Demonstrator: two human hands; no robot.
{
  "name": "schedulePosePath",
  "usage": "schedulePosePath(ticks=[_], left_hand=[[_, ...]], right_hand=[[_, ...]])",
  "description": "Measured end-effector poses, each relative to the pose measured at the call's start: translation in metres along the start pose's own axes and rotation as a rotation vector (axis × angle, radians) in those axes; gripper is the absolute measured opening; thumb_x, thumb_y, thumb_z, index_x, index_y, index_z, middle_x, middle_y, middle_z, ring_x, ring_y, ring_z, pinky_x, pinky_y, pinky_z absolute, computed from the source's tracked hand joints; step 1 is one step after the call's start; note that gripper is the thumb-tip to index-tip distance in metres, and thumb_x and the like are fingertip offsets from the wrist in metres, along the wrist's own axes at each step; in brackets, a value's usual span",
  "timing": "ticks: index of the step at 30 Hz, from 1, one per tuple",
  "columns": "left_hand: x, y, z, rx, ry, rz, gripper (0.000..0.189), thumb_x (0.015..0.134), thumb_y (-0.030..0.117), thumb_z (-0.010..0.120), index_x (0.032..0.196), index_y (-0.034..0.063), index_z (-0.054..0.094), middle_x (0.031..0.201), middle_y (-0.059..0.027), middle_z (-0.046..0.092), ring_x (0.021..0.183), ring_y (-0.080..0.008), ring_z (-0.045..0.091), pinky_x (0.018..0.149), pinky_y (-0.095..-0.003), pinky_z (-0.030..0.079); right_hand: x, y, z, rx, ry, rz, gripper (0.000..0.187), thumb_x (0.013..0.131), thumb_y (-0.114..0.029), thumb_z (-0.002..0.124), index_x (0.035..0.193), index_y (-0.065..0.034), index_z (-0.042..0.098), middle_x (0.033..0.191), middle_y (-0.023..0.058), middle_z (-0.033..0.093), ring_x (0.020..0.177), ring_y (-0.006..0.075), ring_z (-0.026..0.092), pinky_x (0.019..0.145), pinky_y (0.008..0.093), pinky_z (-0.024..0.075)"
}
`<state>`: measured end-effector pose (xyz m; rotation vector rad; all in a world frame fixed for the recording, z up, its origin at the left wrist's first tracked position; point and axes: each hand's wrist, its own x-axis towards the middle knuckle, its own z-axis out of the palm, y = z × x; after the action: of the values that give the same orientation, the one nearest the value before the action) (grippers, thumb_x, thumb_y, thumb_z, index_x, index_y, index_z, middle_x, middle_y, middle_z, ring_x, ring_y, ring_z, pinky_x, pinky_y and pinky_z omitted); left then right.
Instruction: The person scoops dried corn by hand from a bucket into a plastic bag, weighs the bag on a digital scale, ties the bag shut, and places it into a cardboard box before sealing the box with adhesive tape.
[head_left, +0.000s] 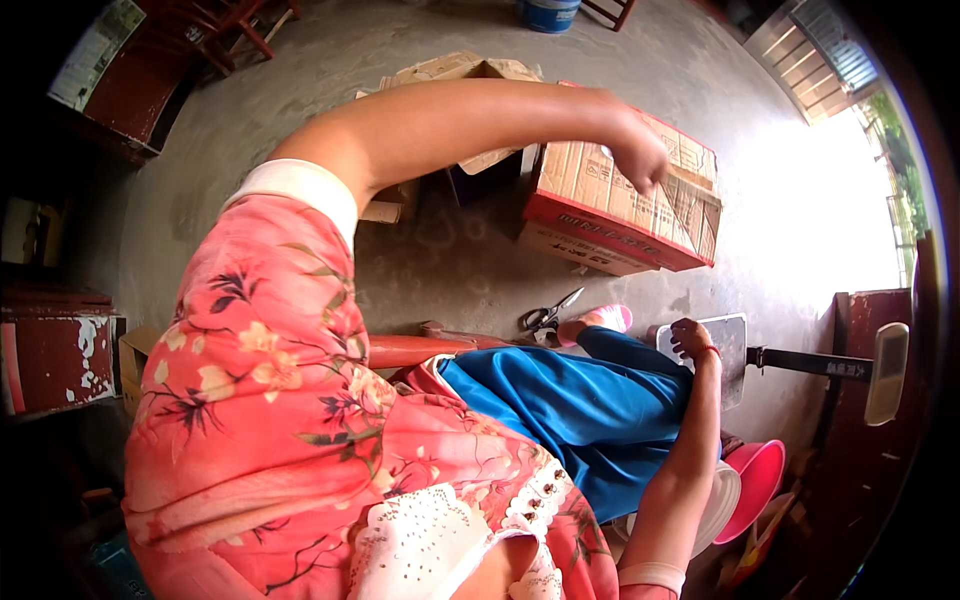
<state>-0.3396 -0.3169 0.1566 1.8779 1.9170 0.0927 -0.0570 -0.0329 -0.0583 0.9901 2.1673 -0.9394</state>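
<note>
My left hand (641, 157) reaches across the top of a cardboard carton (585, 169) with red edges and printing. Its fingers are curled and slightly blurred near a tan strip (690, 184) along the carton; whether they grip it cannot be told. My right hand (691, 339), with a red band at the wrist, is over the metal platform of a scale (731, 364), fingers bent and a little apart, with nothing visible in them. Scissors (551, 313) with dark handles lie on the floor, blades parted, between the carton and my pink shoe (613, 318).
An open carton (457, 67) stands behind my left forearm. The scale's post (810, 361) leads to its display head (889, 375). A pink basin (754, 487) and white plastic tub (721, 510) are beside my right arm. A red wooden piece (412, 350) lies beside my legs; a blue bucket (551, 15) stands farther off.
</note>
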Motion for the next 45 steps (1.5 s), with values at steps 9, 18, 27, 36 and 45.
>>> schedulePosePath(ticks=[9, 18, 27, 36, 45], left_hand=[[-0.126, -0.219, 0.171, -0.39, 0.29, -0.77, 0.091, 0.06, 0.035, 0.075, 0.129, -0.0044, 0.031, 0.124, -0.0222, 0.045, 0.116, -0.0289, 0.044, 0.094, -0.0347, 0.038], [-0.117, -0.167, 0.217, -0.274, 0.425, -0.875, 0.045, 0.06, 0.02, 0.072, 0.1, 0.0045, 0.059, 0.088, -0.0107, 0.064, 0.082, -0.0211, 0.062, 0.074, -0.0321, 0.047], [-0.166, -0.178, 0.216, -0.156, 0.178, -0.913, 0.036, 0.064, 0.014, 0.068, 0.099, 0.0101, 0.062, 0.087, -0.0117, 0.065, 0.083, -0.0253, 0.062, 0.073, -0.0349, 0.046], [-0.179, -0.183, 0.211, -0.216, 0.606, -0.929, 0.035, 0.066, 0.005, 0.064, 0.101, 0.0076, 0.06, 0.09, -0.0127, 0.064, 0.086, -0.0253, 0.062, 0.075, -0.0337, 0.046], [-0.146, -0.165, 0.085, 0.086, 1.057, -0.795, 0.026, 0.072, 0.006, 0.058, 0.098, 0.0083, 0.059, 0.088, -0.0138, 0.064, 0.084, -0.0311, 0.06, 0.071, -0.0371, 0.046]], right_hand=[[-0.001, -0.017, -0.006, -0.073, -0.023, -0.109, 0.027, 0.082, -0.024, 0.046, 0.1, -0.0086, 0.058, 0.077, 0.0067, 0.062, 0.06, 0.0168, 0.06, 0.048, 0.0287, 0.0479], [0.001, -0.022, -0.011, -0.362, -0.017, -0.201, 0.026, 0.08, -0.022, 0.047, 0.101, -0.0123, 0.058, 0.08, 0.0051, 0.062, 0.059, 0.0154, 0.059, 0.049, 0.0284, 0.0485], [-0.021, -0.037, -0.005, -0.048, 0.049, -0.097, 0.021, 0.077, -0.012, 0.043, 0.084, -0.0029, 0.061, 0.078, 0.0088, 0.064, 0.062, 0.0199, 0.061, 0.05, 0.0342, 0.0481], [-0.039, -0.046, -0.008, -0.118, 0.081, -0.139, 0.028, 0.078, -0.01, 0.039, 0.087, -0.0002, 0.063, 0.082, 0.0112, 0.065, 0.068, 0.0213, 0.064, 0.058, 0.0342, 0.0499], [-0.044, -0.053, -0.009, -0.144, 0.11, -0.175, 0.026, 0.075, -0.01, 0.042, 0.085, 0.0007, 0.064, 0.08, 0.0139, 0.065, 0.069, 0.0223, 0.063, 0.061, 0.0345, 0.0493]])
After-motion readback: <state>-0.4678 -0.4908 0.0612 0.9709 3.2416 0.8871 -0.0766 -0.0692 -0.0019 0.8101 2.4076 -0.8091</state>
